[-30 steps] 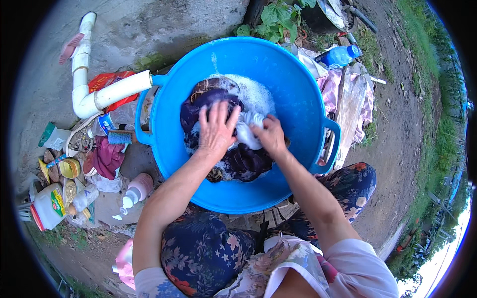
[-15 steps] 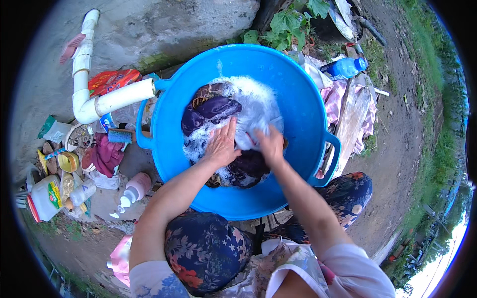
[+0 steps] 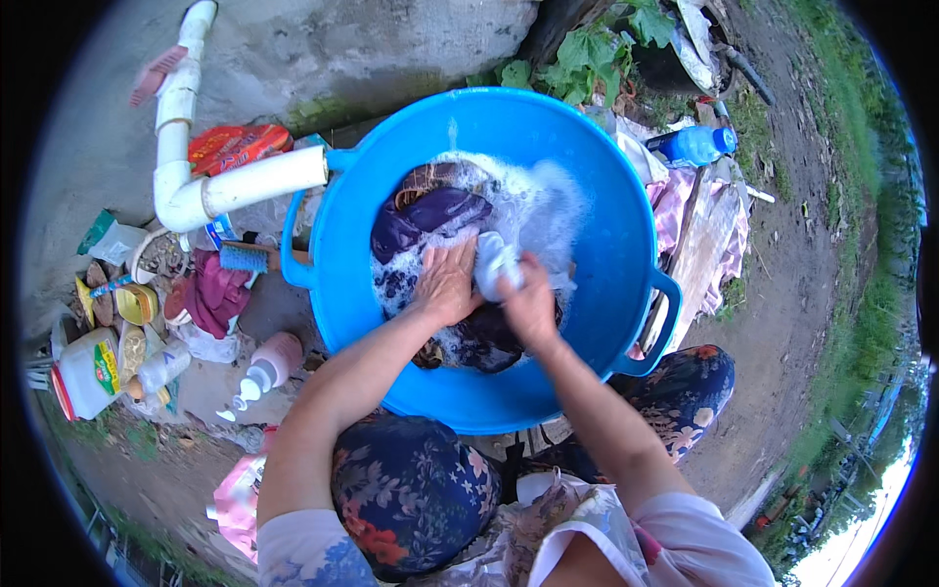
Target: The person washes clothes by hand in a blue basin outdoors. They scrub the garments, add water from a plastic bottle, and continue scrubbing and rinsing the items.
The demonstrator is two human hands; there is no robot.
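A big round blue tub (image 3: pixel 606 176) stands on the ground in front of my knees, holding soapy water and dark purple laundry (image 3: pixel 430 215). My left hand (image 3: pixel 445 284) presses flat on the wet dark cloth near the tub's middle. My right hand (image 3: pixel 528 298) is closed on a small white piece of cloth (image 3: pixel 494 259), held against the left hand. Foam covers the water behind both hands.
A white plastic pipe (image 3: pixel 210 186) bends toward the tub's left rim. On the ground at left lie a scrub brush (image 3: pixel 245 256), a maroon rag (image 3: pixel 215 293), bottles (image 3: pixel 264 367) and jars (image 3: pixel 88 372). A blue bottle (image 3: pixel 696 144) and pink cloth (image 3: pixel 714 210) lie at right.
Both hands have slid back toward me across the laundry, coming closer together. The right hand now grips the white cloth against the left hand.
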